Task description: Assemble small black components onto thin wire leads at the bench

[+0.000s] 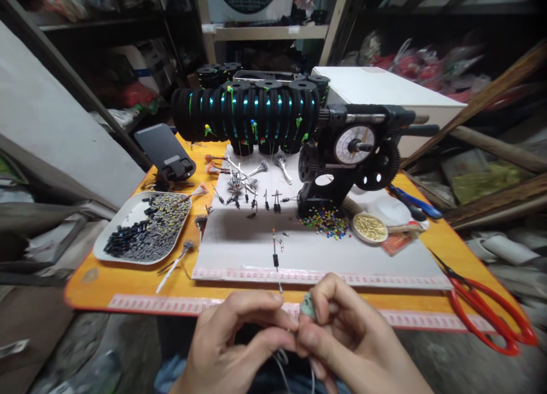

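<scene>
Near the front edge of the board, my left hand (239, 340) pinches something tiny at its fingertips, too small to make out. My right hand (346, 331) touches those fingertips and has a small pale green piece (307, 307) between its fingers. Thin pale line (281, 368) hangs below both hands. Just beyond the fingers, a short rig with a black sleeve (275, 260) lies on the white board (239, 234). Farther back on the board are several black-sleeved pieces (277, 207) and white-tied wire bundles (282, 167).
A black winding device with a dial (354, 144) stands behind, its spools (245, 117) reaching left. A tray of small parts (99, 243) is at left, with a phone stand (164, 151) behind. Colored beads (327, 222), a dish of gold pieces (370, 228), blue-handled pliers (421, 204) and red scissors (491, 311) are at right.
</scene>
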### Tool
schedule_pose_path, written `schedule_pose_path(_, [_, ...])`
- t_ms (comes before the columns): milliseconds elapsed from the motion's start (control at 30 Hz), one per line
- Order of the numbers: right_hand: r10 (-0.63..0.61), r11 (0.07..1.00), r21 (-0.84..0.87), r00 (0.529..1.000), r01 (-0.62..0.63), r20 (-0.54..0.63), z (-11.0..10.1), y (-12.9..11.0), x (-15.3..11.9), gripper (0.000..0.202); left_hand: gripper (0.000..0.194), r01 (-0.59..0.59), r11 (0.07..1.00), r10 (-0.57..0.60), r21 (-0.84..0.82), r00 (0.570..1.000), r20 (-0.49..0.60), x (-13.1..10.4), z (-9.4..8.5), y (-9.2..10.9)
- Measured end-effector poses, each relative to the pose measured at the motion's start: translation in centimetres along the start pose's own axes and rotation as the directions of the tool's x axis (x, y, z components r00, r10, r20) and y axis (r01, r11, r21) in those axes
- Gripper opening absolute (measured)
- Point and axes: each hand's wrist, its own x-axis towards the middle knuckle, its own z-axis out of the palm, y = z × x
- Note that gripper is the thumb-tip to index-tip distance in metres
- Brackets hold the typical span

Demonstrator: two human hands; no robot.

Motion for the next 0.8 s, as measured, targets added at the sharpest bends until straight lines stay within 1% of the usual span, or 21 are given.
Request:
schedule_pose_path(67, [0.016,1.0,-0.007,1.0,-0.016,-0.024,0.3,-0.3,-0.1,0.049,0.047,-0.088,0.996,0.086,0.015,0.992,0.091,0.2,-0.6,-0.3])
schedule_pose_path(133, [0.03,0.999,-0.019,0.998,-0.031,-0.061,0.5,-0.6,-0.2,0.051,0.053,-0.147,0.989,0.144,0.007,0.977,0.156,0.3,-1.0,-0.5])
schedule_pose_path(300, [0.038,0.998,-0.038,0.998,-0.041,-0.058,0.8,-1.1,-0.2,0.055,0.055,-0.164,0.986,0.168,-0.037,0.967,0.19,0.4,-1.1,-0.3])
schedule_pose_path(367, [0.037,0.997,-0.061,0.998,-0.041,-0.052,0.6,-1.0,-0.2,0.054,0.055,-0.183,0.983,0.182,-0.017,0.96,0.214,0.7,-1.2,-0.1])
schedule_pose_path(433, [0.034,0.993,-0.11,0.999,-0.038,-0.038,0.3,-0.7,-0.2,0.05,0.055,-0.227,0.973,0.206,0.047,0.941,0.27,1.2,-1.4,0.4])
schedule_pose_path(500, [0.027,0.985,-0.172,0.999,-0.03,-0.018,0.0,-0.5,-0.1,0.046,0.051,-0.301,0.944,0.238,0.132,0.903,0.358,1.9,-1.8,0.9])
schedule_pose_path(567, [0.018,0.972,-0.235,1.0,-0.016,0.005,-0.2,-0.5,0.0,0.043,0.047,-0.389,0.9,0.272,0.197,0.854,0.444,2.5,-2.1,1.5])
schedule_pose_path(633, [0.009,0.956,-0.294,1.0,0.0,0.029,-0.4,-0.7,0.1,0.041,0.046,-0.455,0.857,0.279,0.241,0.804,0.526,3.1,-2.2,1.9])
schedule_pose_path(767, [-0.022,0.944,-0.326,0.995,0.052,0.093,-0.5,-1.5,0.5,0.038,0.042,-0.58,0.742,0.255,0.336,0.708,0.659,3.6,-1.8,2.8])
schedule_pose_path(800, [-0.03,0.944,-0.323,0.993,0.066,0.115,-0.5,-1.6,0.6,0.036,0.039,-0.608,0.71,0.26,0.356,0.696,0.669,3.6,-1.5,2.9])
